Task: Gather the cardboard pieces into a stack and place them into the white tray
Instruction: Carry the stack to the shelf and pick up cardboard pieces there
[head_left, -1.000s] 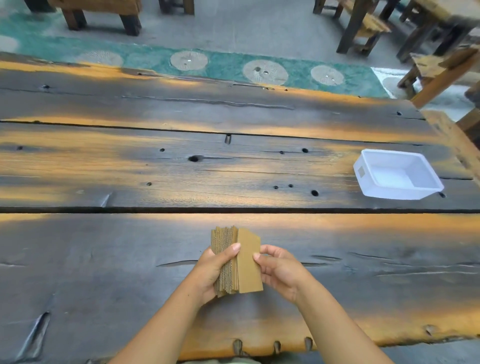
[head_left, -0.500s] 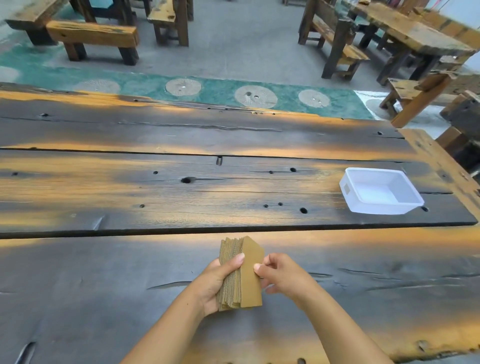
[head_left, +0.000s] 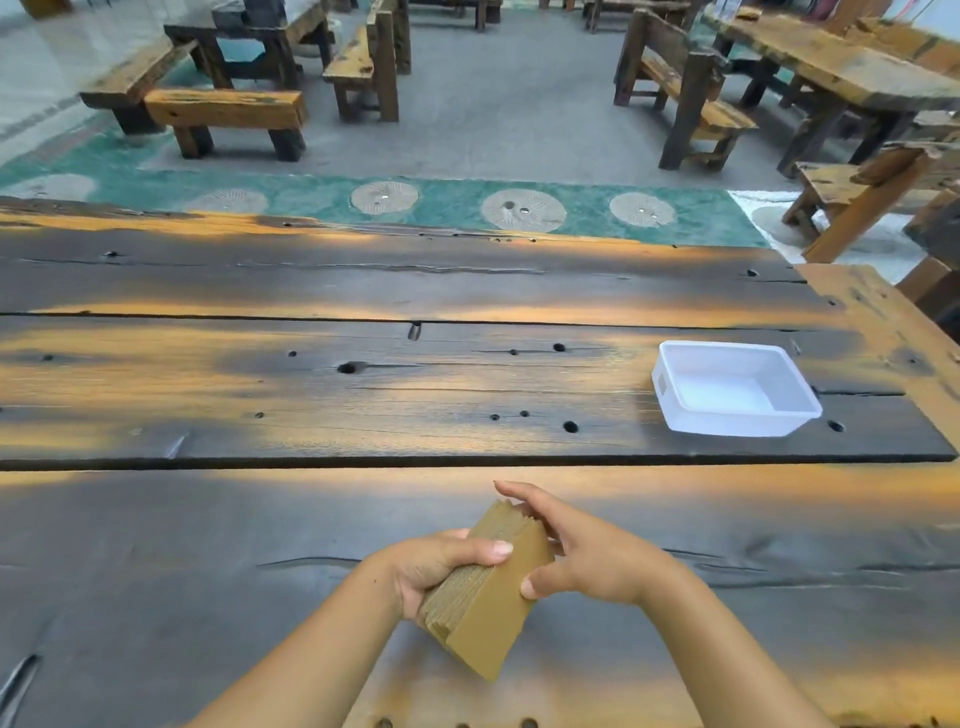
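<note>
A thick stack of brown cardboard pieces (head_left: 493, 608) is held above the near plank of the table, tilted to the right. My left hand (head_left: 431, 571) grips its left side, thumb across the top sheet. My right hand (head_left: 582, 556) clasps the right side and far end, fingers curled over the far edge. The white tray (head_left: 675, 415) stands empty on the middle plank, far to the right of the stack and apart from both hands.
The dark and orange wooden table (head_left: 311, 395) has wide gaps between planks and several knot holes. Its right end (head_left: 883, 332) lies just past the tray. Wooden benches (head_left: 228, 114) and tables stand on the floor beyond.
The stack has tipped from upright to leaning right. My right hand has moved from the near side to wrap over its far end. The view has tilted up, showing more of the room.
</note>
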